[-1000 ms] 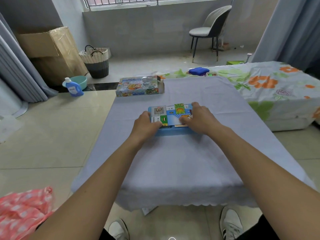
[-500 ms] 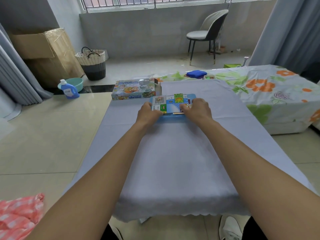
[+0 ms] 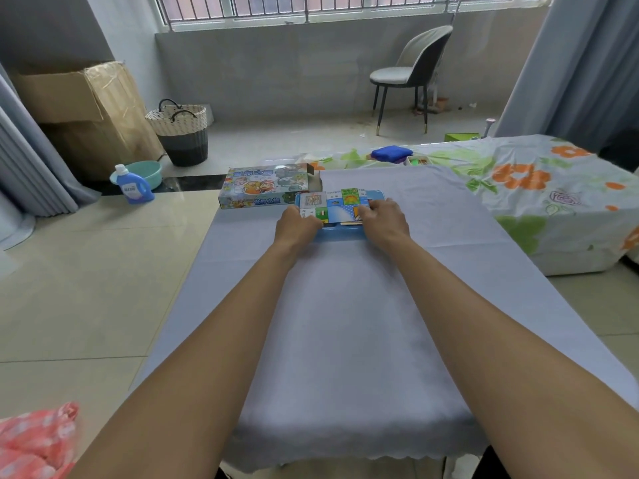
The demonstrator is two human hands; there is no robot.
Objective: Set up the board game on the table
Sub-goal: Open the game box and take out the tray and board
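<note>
I see the folded board (image 3: 333, 207) lying crosswise on a blue tray (image 3: 340, 233), far down the tabletop (image 3: 345, 323); left hand (image 3: 297, 225) and right hand (image 3: 383, 216) fingers pinch its near edge, equally close.

Fingertips of left hand (image 3: 298, 225) and right hand (image 3: 383, 217) curl out of sight over the folded board (image 3: 333, 208), so grip contact unclear. Blue tray (image 3: 340, 233) mostly covered by board and hands; contents not visible. Game box (image 3: 264, 188) print too small to read; its near right corner hidden behind the board. Pink cloth (image 3: 33, 440) cut off at bottom-left edge. Surface (image 3: 345, 323) near edge partly blocked by both forearms. Bed (image 3: 553, 188) runs off right edge.
</note>
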